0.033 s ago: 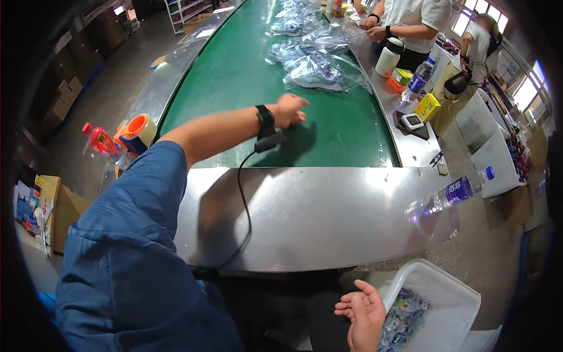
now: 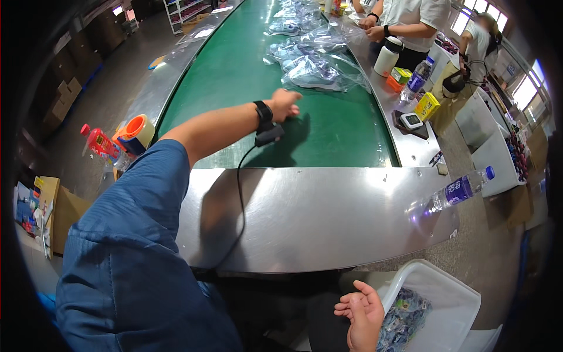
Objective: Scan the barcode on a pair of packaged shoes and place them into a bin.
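While the left hand (image 2: pixel 285 104) stretches over the green conveyor belt (image 2: pixel 246 70), fingers loosely curled and holding nothing, the nearest clear plastic bag of blue-and-white goods (image 2: pixel 314 71) lies just beyond it, contents hard to make out. The right hand (image 2: pixel 362 311) rests palm-up, fingers wide, beside a white plastic bin (image 2: pixel 454 293) of small packets, below the steel bench (image 2: pixel 316 217), where a purple-labelled water bottle (image 2: pixel 457 190) lies.

Green conveyor belt (image 2: pixel 234 64) with clear plastic bags (image 2: pixel 314 67)
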Action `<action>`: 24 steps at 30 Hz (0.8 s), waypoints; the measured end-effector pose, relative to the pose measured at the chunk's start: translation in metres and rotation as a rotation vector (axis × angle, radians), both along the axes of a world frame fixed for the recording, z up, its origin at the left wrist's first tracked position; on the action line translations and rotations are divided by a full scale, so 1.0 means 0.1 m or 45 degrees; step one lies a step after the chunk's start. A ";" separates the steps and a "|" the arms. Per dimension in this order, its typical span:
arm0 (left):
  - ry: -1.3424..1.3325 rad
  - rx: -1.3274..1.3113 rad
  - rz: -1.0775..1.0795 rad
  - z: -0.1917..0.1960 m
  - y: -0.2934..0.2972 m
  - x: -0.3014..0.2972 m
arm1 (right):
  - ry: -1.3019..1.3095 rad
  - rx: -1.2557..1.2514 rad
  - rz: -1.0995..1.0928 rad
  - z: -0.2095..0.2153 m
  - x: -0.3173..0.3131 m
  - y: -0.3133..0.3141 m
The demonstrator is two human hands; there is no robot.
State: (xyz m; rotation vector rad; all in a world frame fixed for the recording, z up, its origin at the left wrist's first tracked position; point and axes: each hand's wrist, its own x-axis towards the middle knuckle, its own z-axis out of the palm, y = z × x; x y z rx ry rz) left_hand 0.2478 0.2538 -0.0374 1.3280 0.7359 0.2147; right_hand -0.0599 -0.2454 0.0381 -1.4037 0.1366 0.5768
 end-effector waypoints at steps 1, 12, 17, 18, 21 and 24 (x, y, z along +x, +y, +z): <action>-0.020 0.034 0.096 -0.07 0.20 0.13 | -0.005 -0.045 0.005 -0.03 0.03 -0.01; -0.087 0.115 0.164 -0.25 0.29 0.30 | -0.139 -0.282 0.017 -0.24 0.11 -0.03; -0.147 0.102 -0.104 0.10 -0.14 -0.47 | -0.294 -0.362 0.059 -0.28 0.08 -0.05; -0.191 0.048 -0.207 0.18 -0.25 -0.67 | -0.299 -0.358 0.052 -0.28 0.08 -0.04; -0.157 -0.097 -0.506 0.56 -0.64 -1.42 | -0.345 -0.400 0.003 -0.31 0.05 -0.06; -0.097 -0.105 -0.963 0.96 -0.92 -2.45 | -0.349 -0.406 -0.004 -0.25 0.03 0.00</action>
